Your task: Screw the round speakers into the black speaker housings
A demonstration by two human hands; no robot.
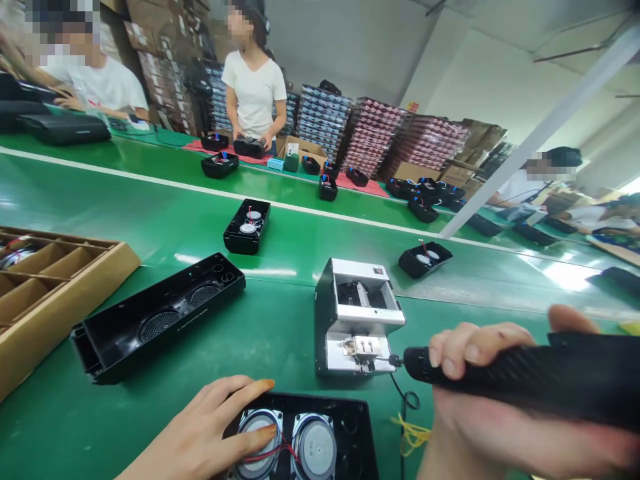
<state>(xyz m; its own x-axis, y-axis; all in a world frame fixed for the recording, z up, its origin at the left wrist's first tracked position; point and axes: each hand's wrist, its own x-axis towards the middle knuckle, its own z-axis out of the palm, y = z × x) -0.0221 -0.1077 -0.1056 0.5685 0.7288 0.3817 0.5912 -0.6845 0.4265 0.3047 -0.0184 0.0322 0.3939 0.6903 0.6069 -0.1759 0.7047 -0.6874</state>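
My right hand (pixel 485 400) is wrapped round a black electric screwdriver (pixel 550 373) lying nearly level, its bit pointing left. The bit's end meets the front of a silver screw feeder (pixel 360 320); whether a screw sits on it is too small to tell. At the bottom, my left hand (pixel 215 427) grips a black speaker housing (pixel 353 427), fingers over its far edge and thumb on one driver. Two round speaker drivers (pixel 314 447) with red and black wires sit inside. The housing's near side is cut off by the frame.
A bare black speaker housing (pixel 165 317) lies at left, beside a divided cardboard box (pixel 75 287). Beyond, the green conveyor (pixel 165 220) carries more housings, one with drivers (pixel 249 227). Yellow ties (pixel 414 435) and a cable lie by the feeder. Co-workers (pixel 255 87) are across the line.
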